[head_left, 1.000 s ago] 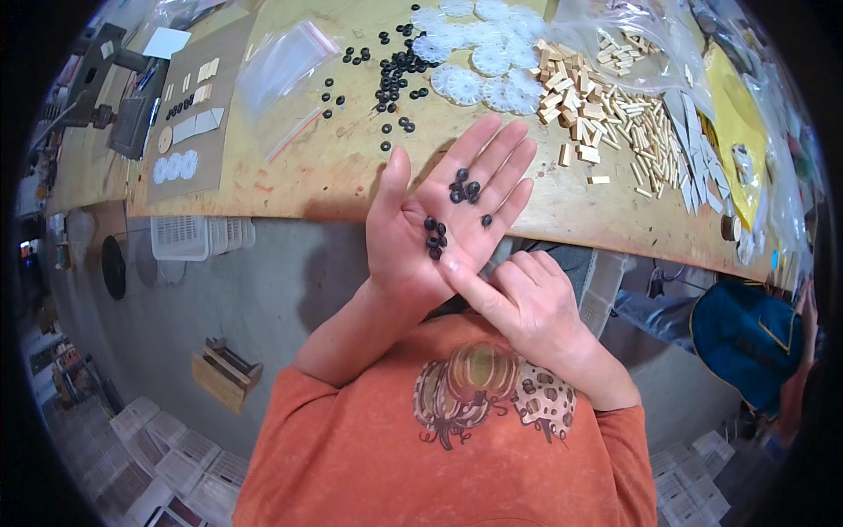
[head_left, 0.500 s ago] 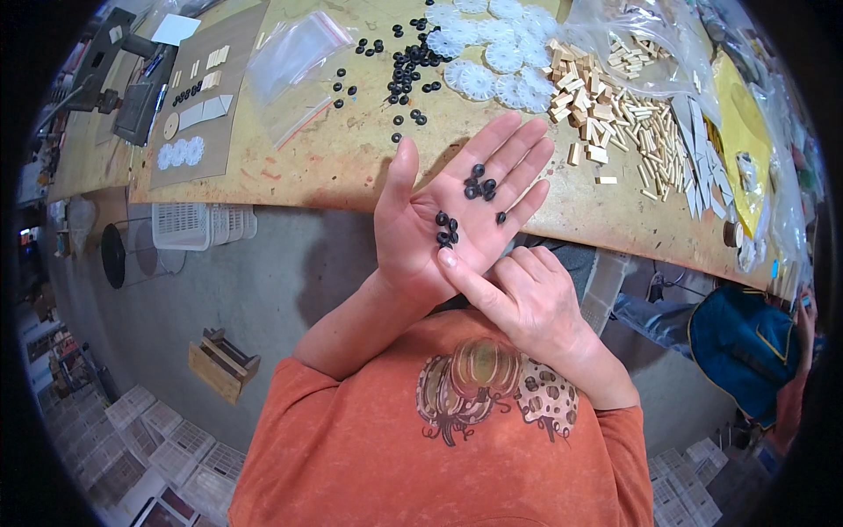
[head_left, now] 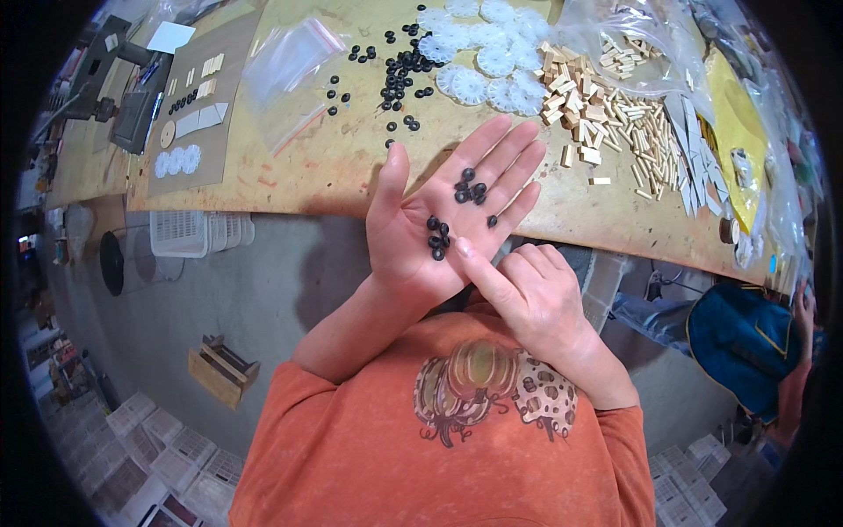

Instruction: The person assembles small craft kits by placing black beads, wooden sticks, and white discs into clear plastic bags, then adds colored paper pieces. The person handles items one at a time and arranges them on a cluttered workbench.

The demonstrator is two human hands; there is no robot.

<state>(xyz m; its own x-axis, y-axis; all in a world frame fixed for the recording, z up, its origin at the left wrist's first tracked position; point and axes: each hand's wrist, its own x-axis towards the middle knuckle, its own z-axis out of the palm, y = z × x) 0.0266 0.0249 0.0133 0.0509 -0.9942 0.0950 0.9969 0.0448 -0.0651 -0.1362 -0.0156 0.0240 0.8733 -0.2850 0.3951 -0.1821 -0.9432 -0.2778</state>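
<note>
My left hand is palm up in front of the table's near edge, fingers stretched out and spread. Several small black rings lie in a cluster on its palm. Farther up, another cluster of black rings rests at the base of the fingers, and a single black ring sits apart near the little finger. My right hand points its index finger at the palm, its tip just right of the lower cluster. The other right fingers are curled in, and their undersides are hidden.
On the table lie loose black rings, clear toothed discs, wooden blocks and pegs, grey strips and a plastic bag. A brown board with laid-out parts is at left. A white crate sits below.
My right index fingertip has shifted from touching the lower cluster of rings to a spot just right of it. The left hand stays outstretched with rings on it.
</note>
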